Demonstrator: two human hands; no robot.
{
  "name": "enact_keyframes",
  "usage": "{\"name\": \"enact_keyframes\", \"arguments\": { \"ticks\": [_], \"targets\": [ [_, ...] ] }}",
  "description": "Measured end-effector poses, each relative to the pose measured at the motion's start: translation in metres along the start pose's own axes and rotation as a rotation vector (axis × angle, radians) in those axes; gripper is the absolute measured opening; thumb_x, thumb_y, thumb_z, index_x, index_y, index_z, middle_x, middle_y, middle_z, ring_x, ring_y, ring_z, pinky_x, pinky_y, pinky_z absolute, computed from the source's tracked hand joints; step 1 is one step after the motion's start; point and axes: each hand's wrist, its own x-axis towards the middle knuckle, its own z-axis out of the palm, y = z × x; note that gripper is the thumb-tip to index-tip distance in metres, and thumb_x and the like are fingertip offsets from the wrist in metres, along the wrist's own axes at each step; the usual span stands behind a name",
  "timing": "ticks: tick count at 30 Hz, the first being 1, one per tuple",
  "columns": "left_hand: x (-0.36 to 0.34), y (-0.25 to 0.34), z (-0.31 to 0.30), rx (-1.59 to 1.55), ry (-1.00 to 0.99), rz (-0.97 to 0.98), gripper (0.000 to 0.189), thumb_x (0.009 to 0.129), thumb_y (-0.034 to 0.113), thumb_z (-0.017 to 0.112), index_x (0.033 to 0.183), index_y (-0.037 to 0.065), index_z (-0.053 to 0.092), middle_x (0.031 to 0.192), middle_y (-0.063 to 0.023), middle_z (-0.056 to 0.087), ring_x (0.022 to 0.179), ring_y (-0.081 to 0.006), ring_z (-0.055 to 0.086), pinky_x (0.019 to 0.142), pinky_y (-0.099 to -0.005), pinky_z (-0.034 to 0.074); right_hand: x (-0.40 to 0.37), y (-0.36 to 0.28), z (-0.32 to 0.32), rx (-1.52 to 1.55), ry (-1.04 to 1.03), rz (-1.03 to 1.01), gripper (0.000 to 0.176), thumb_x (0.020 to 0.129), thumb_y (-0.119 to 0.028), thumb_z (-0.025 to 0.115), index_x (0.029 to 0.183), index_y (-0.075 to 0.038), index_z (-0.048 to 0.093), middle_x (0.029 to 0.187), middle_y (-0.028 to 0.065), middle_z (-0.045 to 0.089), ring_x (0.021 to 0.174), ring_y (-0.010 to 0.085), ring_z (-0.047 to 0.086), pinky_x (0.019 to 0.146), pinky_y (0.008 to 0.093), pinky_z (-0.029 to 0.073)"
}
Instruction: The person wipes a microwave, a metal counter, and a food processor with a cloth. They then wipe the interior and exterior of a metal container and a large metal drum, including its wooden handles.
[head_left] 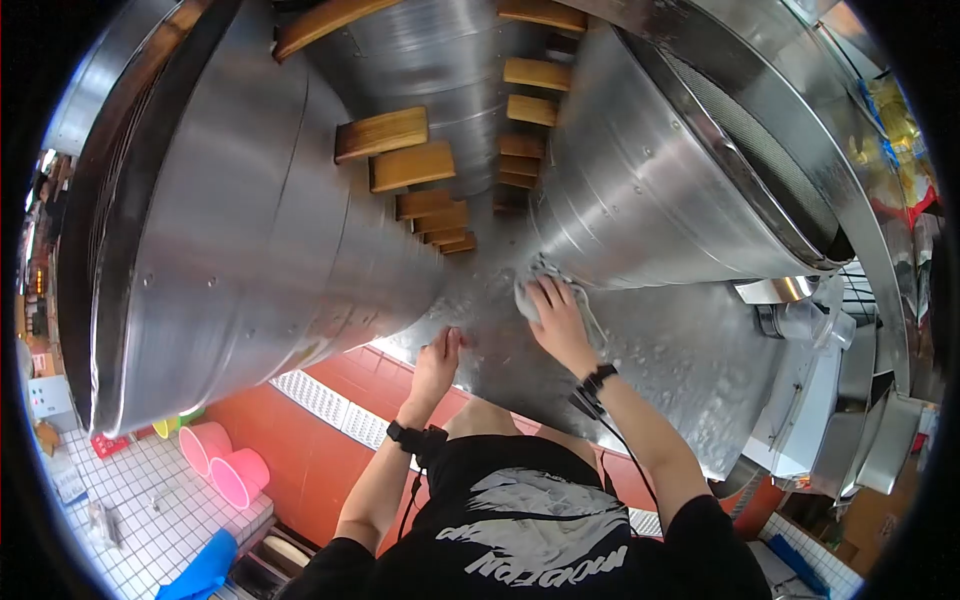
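My right hand [558,318] presses a wet, pale grey cloth [522,298] against the metal counter [660,350], its fingers curled over the cloth. This is close to the lower end of the right steel steamer-like drum [650,170]. Drops and streaks of water cover the counter around it. Just above the counter's near edge, my left hand [436,362] has its fingers curled in. Whether anything is inside them is hidden. The left steel drum [240,220] stands beside that hand.
Wooden handles [412,167] jut from the drums toward the gap between them. A mesh-covered opening [750,130] faces right. Pink buckets [240,478] stand on white tiles [120,475] at lower left. Clear plastic containers [810,325] sit at the right.
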Motion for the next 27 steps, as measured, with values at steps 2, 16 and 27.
{"name": "enact_keyframes", "arguments": {
  "ticks": [2, 16, 27],
  "targets": [
    [0.009, 0.007, 0.001, -0.021, -0.033, 0.019, 0.017, 0.103, 0.013, 0.046, 0.106, 0.003, 0.060, 0.060, -0.0097, 0.053, 0.054, -0.0165, 0.055, 0.058, -0.0306, 0.045, 0.025, -0.028, 0.018, -0.040, 0.025, 0.019, 0.062, 0.069, -0.006, 0.069, 0.129, -0.005, 0.053, 0.136, 0.0188, 0.048, 0.128, 0.0439, 0.041, 0.109, 0.0532, 0.035],
    [0.195, 0.046, 0.093, -0.179, 0.204, 0.348, 0.040, 0.087, 0.004, 0.049, 0.127, 0.002, 0.058, 0.125, -0.0234, 0.060, 0.121, -0.0395, 0.053, 0.105, -0.0445, 0.039, -0.106, 0.032, -0.083, -0.239, -0.364, 0.509, 0.048, 0.081, -0.024, 0.062, 0.126, -0.009, 0.054, 0.114, 0.0195, 0.064, 0.107, 0.0388, 0.061, 0.088, 0.0524, 0.049],
    [0.261, 0.029, 0.098, 0.112, -0.268, 0.314, 0.040, 0.097, 0.025, 0.052, 0.122, -0.006, 0.057, 0.119, -0.0274, 0.062, 0.096, -0.0378, 0.066, 0.078, -0.0449, 0.054, -0.039, 0.140, -0.140, -0.179, 0.004, 0.947, 0.085, 0.085, -0.030, 0.061, 0.156, -0.019, 0.015, 0.091, 0.0231, 0.070, 0.085, 0.0416, 0.069, 0.077, 0.0519, 0.055]
  ]
}}
